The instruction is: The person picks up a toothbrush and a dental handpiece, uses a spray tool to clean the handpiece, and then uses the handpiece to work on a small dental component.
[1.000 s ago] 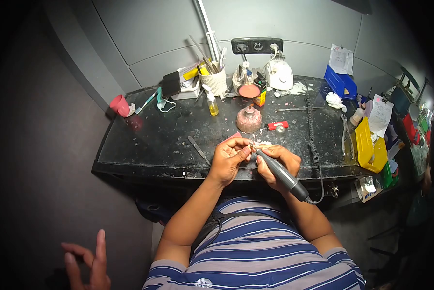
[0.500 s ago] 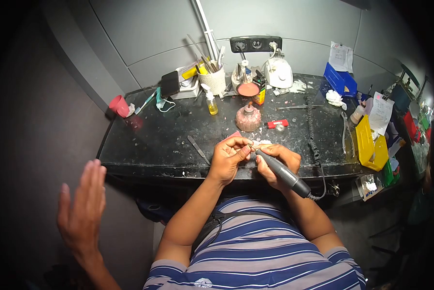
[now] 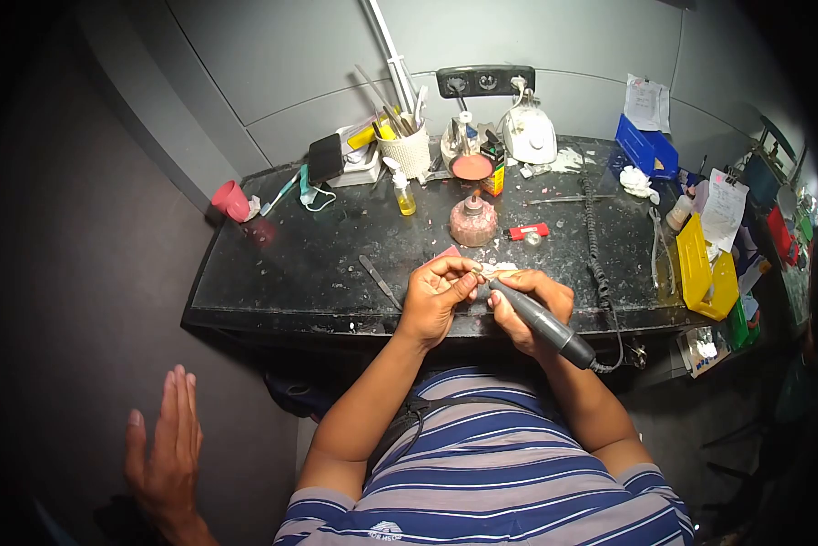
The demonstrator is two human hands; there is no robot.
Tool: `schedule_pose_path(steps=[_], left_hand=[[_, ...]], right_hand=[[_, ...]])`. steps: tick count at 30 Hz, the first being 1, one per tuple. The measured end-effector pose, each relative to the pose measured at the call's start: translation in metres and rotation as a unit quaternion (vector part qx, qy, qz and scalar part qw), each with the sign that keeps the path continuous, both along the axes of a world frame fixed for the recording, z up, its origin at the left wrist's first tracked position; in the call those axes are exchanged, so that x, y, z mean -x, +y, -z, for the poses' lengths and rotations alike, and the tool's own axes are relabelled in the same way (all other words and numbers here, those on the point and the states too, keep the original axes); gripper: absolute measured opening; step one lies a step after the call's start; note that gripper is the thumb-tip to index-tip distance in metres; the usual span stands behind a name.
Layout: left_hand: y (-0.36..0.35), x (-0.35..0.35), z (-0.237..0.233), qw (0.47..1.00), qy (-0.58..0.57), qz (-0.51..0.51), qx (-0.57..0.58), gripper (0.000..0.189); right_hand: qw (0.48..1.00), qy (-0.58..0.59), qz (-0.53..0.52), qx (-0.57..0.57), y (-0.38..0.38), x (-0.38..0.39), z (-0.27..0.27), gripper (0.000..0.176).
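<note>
My right hand (image 3: pixel 538 305) is wrapped round a dark handpiece (image 3: pixel 545 326) with a coiled cord, its tip pointing up and left. Close beside that tip, my left hand (image 3: pixel 438 298) pinches something too small to make out between thumb and fingers. Both hands are near the front edge of the black bench (image 3: pixel 281 273). A pink sheet (image 3: pixel 445 256) lies partly behind my left hand. Left of it rests a metal spatula-like tool (image 3: pixel 379 279). Beyond the hands stands a pinkish round burner (image 3: pixel 472 221), with a red lighter (image 3: pixel 528 232) to its right.
Another person's open hand (image 3: pixel 167 455) is at the lower left. Along the back stand a tool holder (image 3: pixel 405 153), a dropper bottle (image 3: pixel 403 193) and a white device (image 3: pixel 528 135). A pink cup (image 3: pixel 230 200) is at left; blue (image 3: pixel 645 148) and yellow trays (image 3: pixel 706 273) are at right.
The other person's hand has moved lower in the view. The bench and its objects have shifted slightly to the right in the picture. My hands keep nearly the same hold.
</note>
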State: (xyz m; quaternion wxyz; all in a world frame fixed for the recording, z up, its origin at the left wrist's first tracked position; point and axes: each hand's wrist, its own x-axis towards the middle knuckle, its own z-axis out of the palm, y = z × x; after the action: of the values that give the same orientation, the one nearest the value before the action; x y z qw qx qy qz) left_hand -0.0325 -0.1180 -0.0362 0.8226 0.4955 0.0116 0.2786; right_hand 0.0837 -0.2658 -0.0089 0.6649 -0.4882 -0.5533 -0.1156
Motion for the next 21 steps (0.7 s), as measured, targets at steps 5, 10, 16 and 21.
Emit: schedule_pose_path(steps=[5,10,16,21], left_hand=[[-0.004,-0.001,-0.005,1.000,0.001,-0.023,-0.021,0.021],[-0.005,-0.001,-0.005,0.999,0.007,-0.035,-0.040,0.022],[-0.006,-0.001,-0.004,0.999,-0.006,-0.036,-0.036,0.021],[-0.005,-0.001,-0.003,0.999,-0.004,-0.028,-0.021,0.018]], right_hand=[[0.991,0.134,-0.014,0.019,-0.005,0.001,0.007,0.019],[0.990,0.138,-0.009,0.032,-0.006,0.001,0.006,0.018],[0.998,0.058,0.002,0.024,-0.004,0.000,-0.005,0.018],[1.000,-0.001,0.008,0.010,0.003,-0.003,0.001,0.020]])
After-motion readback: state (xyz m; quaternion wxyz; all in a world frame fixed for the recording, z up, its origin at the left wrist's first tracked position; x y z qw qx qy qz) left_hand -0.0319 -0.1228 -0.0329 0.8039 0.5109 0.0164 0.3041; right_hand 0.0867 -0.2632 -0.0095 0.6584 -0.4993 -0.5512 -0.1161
